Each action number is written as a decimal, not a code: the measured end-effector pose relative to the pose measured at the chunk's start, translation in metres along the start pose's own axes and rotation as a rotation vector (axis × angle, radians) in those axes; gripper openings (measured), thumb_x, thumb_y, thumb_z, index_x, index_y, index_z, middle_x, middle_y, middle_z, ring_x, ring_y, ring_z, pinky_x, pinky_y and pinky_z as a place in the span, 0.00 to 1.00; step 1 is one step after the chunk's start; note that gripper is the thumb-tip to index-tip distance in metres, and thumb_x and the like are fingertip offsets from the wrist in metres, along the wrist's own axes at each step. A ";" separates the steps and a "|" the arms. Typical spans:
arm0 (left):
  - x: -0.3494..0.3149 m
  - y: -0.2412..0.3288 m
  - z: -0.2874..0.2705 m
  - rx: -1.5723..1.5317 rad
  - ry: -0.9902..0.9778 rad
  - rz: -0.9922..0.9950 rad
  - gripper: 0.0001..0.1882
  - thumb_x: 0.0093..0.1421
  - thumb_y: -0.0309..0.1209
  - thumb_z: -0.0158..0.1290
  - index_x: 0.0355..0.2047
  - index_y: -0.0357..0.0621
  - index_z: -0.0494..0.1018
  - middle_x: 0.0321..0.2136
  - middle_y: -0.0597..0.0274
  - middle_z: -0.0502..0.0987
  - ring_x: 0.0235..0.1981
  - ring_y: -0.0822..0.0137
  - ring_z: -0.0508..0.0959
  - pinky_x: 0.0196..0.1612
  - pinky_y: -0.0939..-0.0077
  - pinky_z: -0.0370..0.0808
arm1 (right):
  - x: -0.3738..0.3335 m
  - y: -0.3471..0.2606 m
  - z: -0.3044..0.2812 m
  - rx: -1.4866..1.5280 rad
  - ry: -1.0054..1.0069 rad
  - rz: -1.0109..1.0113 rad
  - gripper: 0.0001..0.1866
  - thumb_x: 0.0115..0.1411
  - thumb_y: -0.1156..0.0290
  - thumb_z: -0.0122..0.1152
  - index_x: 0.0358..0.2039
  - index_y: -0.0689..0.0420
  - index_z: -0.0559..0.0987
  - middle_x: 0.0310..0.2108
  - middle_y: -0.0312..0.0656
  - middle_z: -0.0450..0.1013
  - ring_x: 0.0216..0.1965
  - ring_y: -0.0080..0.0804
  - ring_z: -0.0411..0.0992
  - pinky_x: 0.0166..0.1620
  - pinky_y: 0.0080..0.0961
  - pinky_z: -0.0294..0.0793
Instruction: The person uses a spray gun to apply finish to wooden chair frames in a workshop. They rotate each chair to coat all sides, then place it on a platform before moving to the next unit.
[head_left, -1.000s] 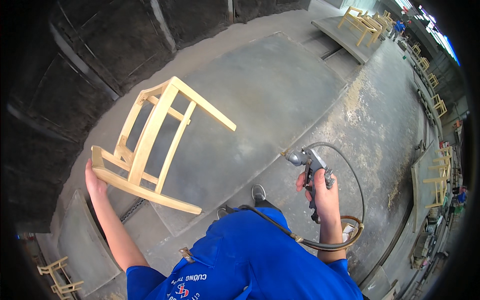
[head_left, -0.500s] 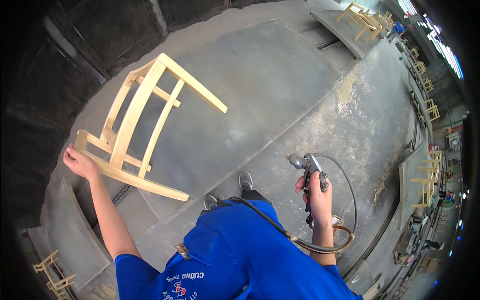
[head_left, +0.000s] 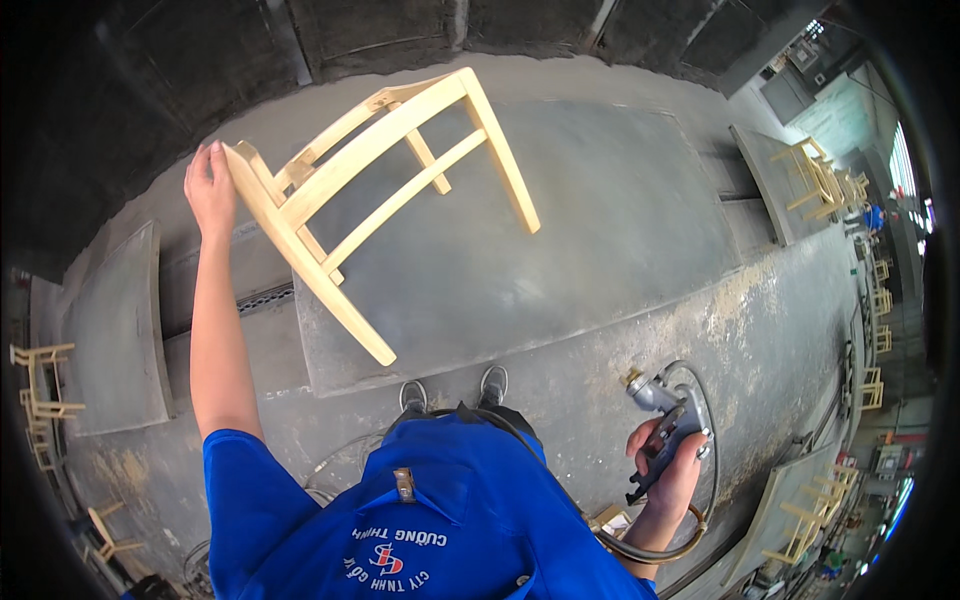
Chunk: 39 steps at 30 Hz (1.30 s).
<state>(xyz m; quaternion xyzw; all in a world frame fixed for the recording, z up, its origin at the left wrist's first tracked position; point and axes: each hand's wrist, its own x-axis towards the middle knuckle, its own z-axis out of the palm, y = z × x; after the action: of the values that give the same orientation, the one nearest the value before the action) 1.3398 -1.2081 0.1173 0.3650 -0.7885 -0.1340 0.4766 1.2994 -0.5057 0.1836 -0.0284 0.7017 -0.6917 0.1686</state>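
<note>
Ahead of me on the left is a pale, unpainted wooden chair frame (head_left: 372, 155), tilted above a grey board (head_left: 560, 240). It has no seat panel, and its legs point away from my left hand (head_left: 211, 195). That hand grips the end of a long curved post at the frame's upper left, with the fingertips partly hidden behind the wood. On the right, my right hand (head_left: 672, 490) is wrapped round the handle of a metal spray gun (head_left: 660, 398). The gun's brass-coloured nozzle points up and left. A hose (head_left: 712, 430) loops from it back past my forearm.
Dark panels (head_left: 380, 35) line the far side. A chain track (head_left: 265, 298) runs between the grey board and another board (head_left: 120, 330) at left. More chair frames stand at far left (head_left: 45, 385), far right (head_left: 815, 185) and lower right (head_left: 812, 515).
The view has swung round. The chair frame has turned and been raised in my left hand, its legs now pointing more toward me. The spray gun appears lower and farther right, still gripped.
</note>
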 end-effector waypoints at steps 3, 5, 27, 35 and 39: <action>0.003 -0.018 0.004 0.138 -0.044 0.017 0.28 0.71 0.55 0.43 0.54 0.46 0.78 0.64 0.48 0.69 0.69 0.50 0.60 0.72 0.57 0.51 | -0.003 -0.001 0.002 -0.032 -0.214 0.002 0.45 0.60 0.24 0.45 0.43 0.62 0.74 0.25 0.51 0.76 0.14 0.19 0.62 0.16 0.16 0.56; 0.006 -0.028 0.006 0.141 -0.084 0.024 0.30 0.71 0.57 0.40 0.54 0.48 0.79 0.66 0.48 0.65 0.72 0.50 0.55 0.73 0.57 0.46 | -0.007 -0.004 0.007 -0.079 -0.234 0.019 0.43 0.58 0.23 0.46 0.38 0.59 0.72 0.24 0.48 0.76 0.14 0.18 0.61 0.17 0.17 0.57; 0.042 -0.050 0.003 0.132 -0.326 -0.020 0.36 0.68 0.68 0.29 0.55 0.66 0.79 0.72 0.52 0.55 0.74 0.39 0.42 0.72 0.38 0.37 | -0.027 -0.030 0.071 -0.032 -0.224 -0.233 0.52 0.54 0.24 0.54 0.59 0.62 0.71 0.24 0.53 0.77 0.15 0.17 0.62 0.18 0.15 0.57; 0.068 -0.087 0.025 0.166 -0.361 0.147 0.38 0.68 0.66 0.26 0.56 0.60 0.78 0.67 0.56 0.64 0.73 0.46 0.50 0.72 0.44 0.39 | -0.093 -0.029 0.112 -0.212 -0.171 -0.146 0.50 0.53 0.26 0.59 0.51 0.66 0.74 0.26 0.51 0.78 0.17 0.17 0.64 0.22 0.15 0.61; 0.074 -0.098 0.026 0.166 -0.389 0.358 0.39 0.72 0.60 0.23 0.58 0.51 0.77 0.63 0.56 0.71 0.72 0.54 0.56 0.74 0.51 0.39 | -0.119 -0.001 0.116 -0.269 -0.131 -0.027 0.46 0.57 0.28 0.57 0.49 0.66 0.74 0.26 0.48 0.78 0.18 0.17 0.65 0.21 0.14 0.62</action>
<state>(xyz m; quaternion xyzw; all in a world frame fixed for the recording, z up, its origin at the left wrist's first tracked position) 1.3413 -1.3324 0.0977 0.2249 -0.9254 -0.0501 0.3010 1.4427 -0.5847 0.2097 -0.1051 0.7750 -0.5903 0.1995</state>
